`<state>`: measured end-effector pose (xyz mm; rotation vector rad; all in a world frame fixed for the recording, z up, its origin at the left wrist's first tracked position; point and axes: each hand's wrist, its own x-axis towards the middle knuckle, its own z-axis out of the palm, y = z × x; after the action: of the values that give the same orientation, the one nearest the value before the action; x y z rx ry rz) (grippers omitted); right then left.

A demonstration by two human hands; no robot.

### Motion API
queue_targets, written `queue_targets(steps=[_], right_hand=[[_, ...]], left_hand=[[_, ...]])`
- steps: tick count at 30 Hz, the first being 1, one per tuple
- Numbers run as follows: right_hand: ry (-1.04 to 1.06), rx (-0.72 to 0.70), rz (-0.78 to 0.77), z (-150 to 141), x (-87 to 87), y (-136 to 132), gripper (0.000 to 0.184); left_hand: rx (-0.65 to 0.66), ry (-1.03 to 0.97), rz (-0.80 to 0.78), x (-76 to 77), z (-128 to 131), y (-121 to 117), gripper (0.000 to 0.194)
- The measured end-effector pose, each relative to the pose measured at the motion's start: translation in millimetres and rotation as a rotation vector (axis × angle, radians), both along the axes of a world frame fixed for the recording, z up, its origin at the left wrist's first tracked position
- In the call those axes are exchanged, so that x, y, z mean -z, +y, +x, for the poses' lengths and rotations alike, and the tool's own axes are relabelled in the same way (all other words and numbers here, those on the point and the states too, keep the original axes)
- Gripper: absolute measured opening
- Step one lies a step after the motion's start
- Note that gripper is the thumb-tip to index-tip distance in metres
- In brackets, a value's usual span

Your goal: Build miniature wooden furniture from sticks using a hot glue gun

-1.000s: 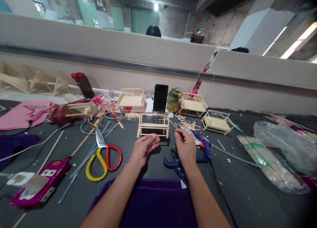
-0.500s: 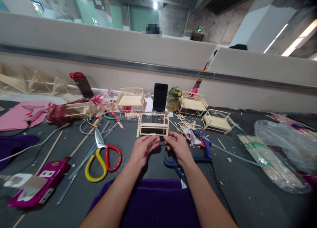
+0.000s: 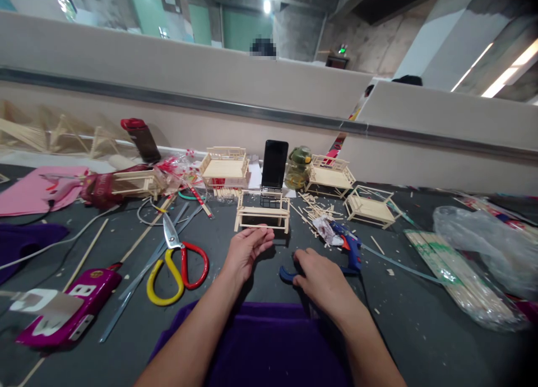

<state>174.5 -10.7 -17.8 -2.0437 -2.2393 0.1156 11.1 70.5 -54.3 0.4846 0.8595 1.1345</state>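
Observation:
A small bench-like frame of thin wooden sticks stands in the middle of the dark table. My left hand is just in front of its lower front rail, thumb and fingertips pinched together. What the pinch holds, if anything, I cannot make out. Lower and to the right, my right hand is closed over a blue-handled tool; its curved end shows left of the fingers, and the hand hides much of the rest. Right of that lies a blue glue gun with crumpled white material by its nozzle.
Scissors with yellow and red handles lie left, beyond a magenta power strip. Behind stand a phone, a bottle and several stick models. Cut sticks and bagged sticks lie right.
My right hand has left the front of the stick frame, moving down and right onto the blue-handled tool. My left hand stays pinched by the front rail.

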Motion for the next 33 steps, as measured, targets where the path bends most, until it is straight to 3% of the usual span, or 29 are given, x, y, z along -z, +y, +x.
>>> queue_targets(steps=[5,8,13,16,19,21,23,26,33], right_hand=[[-0.092,0.018,-0.134,-0.2,-9.1,-3.6,0.018],[0.099,0.092,-0.117,-3.0,-14.5,9.0,0.014],[1.025,0.323,0.134,-17.1,-7.0,40.7,0.048],[1.647,0.45,0.227,-28.3,-5.2,43.4,0.04],[2.126,0.485,0.063,-42.9,-8.1,32.1,0.022],[2.313,0.581,-0.102,-55.6,-9.0,25.4,0.016],[2.436,0.714,-0.209,-69.5,-7.9,24.5,0.019],[2.55,0.795,-0.268,-87.1,-3.8,33.9,0.026],[2.599,0.694,-0.122,-95.9,8.4,53.9,0.018]], left_hand=[[-0.007,-0.007,0.004,-1.8,0.4,0.3,0.014],[-0.01,-0.016,-0.001,-1.9,0.4,-0.2,0.015],[-0.001,-0.034,0.003,0.2,-0.3,-0.8,0.015],[-0.003,-0.031,0.003,0.4,-0.3,-0.8,0.015],[0.002,-0.033,0.017,-0.9,0.2,-1.3,0.016],[-0.006,-0.036,0.027,-2.2,0.3,-2.2,0.018],[-0.027,-0.034,0.027,-3.8,0.1,-3.4,0.02],[-0.03,-0.015,0.004,-6.3,-0.3,-5.2,0.023],[0.055,0.005,0.052,-10.1,0.5,-7.1,0.027]])
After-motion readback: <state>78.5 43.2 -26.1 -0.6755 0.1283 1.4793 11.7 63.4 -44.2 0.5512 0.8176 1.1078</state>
